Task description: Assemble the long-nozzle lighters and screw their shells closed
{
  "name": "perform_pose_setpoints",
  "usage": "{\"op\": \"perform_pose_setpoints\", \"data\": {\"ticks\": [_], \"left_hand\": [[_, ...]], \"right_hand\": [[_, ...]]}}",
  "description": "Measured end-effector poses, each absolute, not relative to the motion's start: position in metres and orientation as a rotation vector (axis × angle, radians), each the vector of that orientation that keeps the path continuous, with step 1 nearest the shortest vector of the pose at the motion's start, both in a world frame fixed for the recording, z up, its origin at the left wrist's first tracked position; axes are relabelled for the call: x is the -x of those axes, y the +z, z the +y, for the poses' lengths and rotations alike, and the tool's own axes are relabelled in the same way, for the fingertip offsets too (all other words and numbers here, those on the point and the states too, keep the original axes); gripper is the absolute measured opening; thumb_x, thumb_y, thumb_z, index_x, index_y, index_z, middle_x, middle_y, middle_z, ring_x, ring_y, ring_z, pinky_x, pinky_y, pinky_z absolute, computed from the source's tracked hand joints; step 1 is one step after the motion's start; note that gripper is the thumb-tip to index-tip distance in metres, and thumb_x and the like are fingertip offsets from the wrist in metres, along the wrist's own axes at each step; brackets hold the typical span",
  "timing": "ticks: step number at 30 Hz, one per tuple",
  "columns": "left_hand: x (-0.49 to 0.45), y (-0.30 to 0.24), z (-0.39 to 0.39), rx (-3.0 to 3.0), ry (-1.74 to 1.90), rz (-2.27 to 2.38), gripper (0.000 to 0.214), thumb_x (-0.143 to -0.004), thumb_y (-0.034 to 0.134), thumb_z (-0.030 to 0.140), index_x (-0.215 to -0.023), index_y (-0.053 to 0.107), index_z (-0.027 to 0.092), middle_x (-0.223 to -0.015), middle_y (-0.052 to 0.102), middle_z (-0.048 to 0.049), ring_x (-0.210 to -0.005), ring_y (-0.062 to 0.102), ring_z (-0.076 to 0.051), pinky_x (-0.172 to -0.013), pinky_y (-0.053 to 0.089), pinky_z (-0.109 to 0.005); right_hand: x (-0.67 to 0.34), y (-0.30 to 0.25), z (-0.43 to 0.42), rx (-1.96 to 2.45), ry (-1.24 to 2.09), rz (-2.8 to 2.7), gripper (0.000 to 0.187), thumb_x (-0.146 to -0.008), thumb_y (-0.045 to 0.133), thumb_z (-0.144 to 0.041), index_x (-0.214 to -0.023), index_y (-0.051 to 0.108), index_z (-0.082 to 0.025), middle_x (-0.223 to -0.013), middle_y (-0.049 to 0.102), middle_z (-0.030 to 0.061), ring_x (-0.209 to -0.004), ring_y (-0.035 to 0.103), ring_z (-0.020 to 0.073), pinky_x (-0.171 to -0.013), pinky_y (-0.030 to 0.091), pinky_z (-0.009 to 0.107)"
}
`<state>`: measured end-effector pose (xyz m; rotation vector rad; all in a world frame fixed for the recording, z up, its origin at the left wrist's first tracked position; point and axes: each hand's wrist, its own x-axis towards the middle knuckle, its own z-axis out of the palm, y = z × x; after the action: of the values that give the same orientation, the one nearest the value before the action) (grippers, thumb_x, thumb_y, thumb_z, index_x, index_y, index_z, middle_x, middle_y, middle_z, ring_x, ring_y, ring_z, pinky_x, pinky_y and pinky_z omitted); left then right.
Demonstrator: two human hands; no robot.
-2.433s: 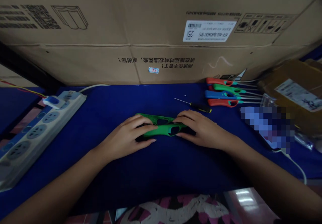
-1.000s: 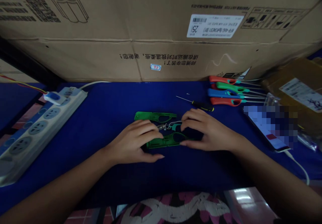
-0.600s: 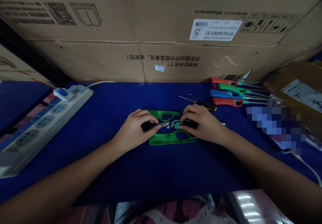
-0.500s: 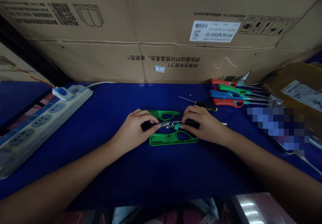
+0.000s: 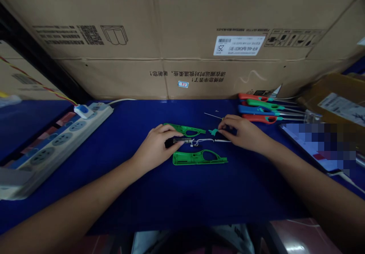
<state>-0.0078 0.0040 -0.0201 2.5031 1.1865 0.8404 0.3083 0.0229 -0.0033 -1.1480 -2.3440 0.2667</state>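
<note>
Between the thumb and fingers of my left hand (image 5: 158, 145) is the dark fuel tank (image 5: 178, 140) of a lighter, lying level. Thin white wires (image 5: 203, 140) run from it towards a metal tube (image 5: 221, 140), whose right end my right hand hides. My right hand (image 5: 245, 134) pinches a small teal trigger (image 5: 213, 132), apart from the tank. One green lighter shell half (image 5: 182, 127) lies behind the tank, partly covered by my left fingers. The other green shell half (image 5: 186, 159) lies in front, its hollow inside showing.
A screwdriver (image 5: 212, 115) lies behind my right hand, its handle hidden. Several long lighters (image 5: 256, 110) are stacked at back right, near a phone (image 5: 308, 147) with a cable. A power strip (image 5: 61, 140) runs along the left. A large cardboard box (image 5: 128, 79) closes off the back.
My right hand has moved back and right, carrying the teal trigger away from the wires. The dark part it held before is no longer visible there. My left hand stays at the tank.
</note>
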Motion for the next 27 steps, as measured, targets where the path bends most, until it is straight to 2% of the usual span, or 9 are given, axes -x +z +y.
{"op": "perform_pose_setpoints", "data": {"ticks": [3, 7, 15, 23, 27], "left_hand": [[0.006, -0.021, 0.005, -2.461, 0.903, 1.126, 0.011, -0.091, 0.072, 0.023, -0.102, 0.075, 0.022, -0.1, 0.073, -0.0027, -0.093, 0.068, -0.02, -0.092, 0.049, -0.04], [0.003, -0.02, 0.005, -2.425, 0.924, 1.102, 0.013, -0.088, 0.076, 0.019, -0.101, 0.074, 0.02, -0.097, 0.075, -0.0025, -0.09, 0.067, -0.02, -0.084, 0.052, -0.037], [-0.006, -0.019, -0.002, -2.368, 1.074, 0.973, 0.018, -0.089, 0.074, 0.018, -0.107, 0.074, 0.02, -0.099, 0.075, -0.0048, -0.091, 0.069, -0.02, -0.086, 0.055, -0.036], [-0.01, -0.015, -0.009, -2.372, 1.165, 0.863, 0.019, -0.091, 0.07, 0.014, -0.109, 0.076, 0.018, -0.101, 0.072, -0.0073, -0.096, 0.07, -0.018, -0.086, 0.056, -0.03], [-0.011, -0.012, -0.009, -2.416, 1.235, 0.764, 0.019, -0.09, 0.07, 0.009, -0.106, 0.077, 0.018, -0.096, 0.073, -0.0059, -0.091, 0.07, -0.016, -0.084, 0.057, -0.029]], "right_hand": [[-0.303, -0.002, 0.019, 1.106, 0.225, -2.31, 0.01, -0.093, 0.06, -0.022, -0.1, 0.067, -0.019, -0.098, 0.064, 0.0091, -0.094, 0.064, 0.0235, -0.087, 0.052, 0.041], [-0.29, 0.002, 0.007, 0.987, 0.244, -2.469, 0.017, -0.097, 0.06, -0.027, -0.111, 0.068, -0.02, -0.105, 0.066, 0.0089, -0.099, 0.063, 0.0231, -0.088, 0.052, 0.039], [-0.273, -0.003, -0.002, 0.962, 0.3, -2.505, 0.029, -0.096, 0.064, -0.03, -0.123, 0.065, -0.019, -0.114, 0.066, 0.0097, -0.106, 0.062, 0.0236, -0.093, 0.048, 0.04], [-0.268, -0.001, -0.008, 0.967, 0.368, -2.507, 0.014, -0.094, 0.067, -0.026, -0.107, 0.066, -0.021, -0.102, 0.071, 0.0043, -0.097, 0.064, 0.0207, -0.086, 0.043, 0.037], [-0.267, 0.003, -0.008, 0.959, 0.466, -2.465, 0.016, -0.096, 0.065, -0.029, -0.109, 0.067, -0.021, -0.103, 0.07, 0.0055, -0.098, 0.063, 0.0206, -0.088, 0.043, 0.037]]}}
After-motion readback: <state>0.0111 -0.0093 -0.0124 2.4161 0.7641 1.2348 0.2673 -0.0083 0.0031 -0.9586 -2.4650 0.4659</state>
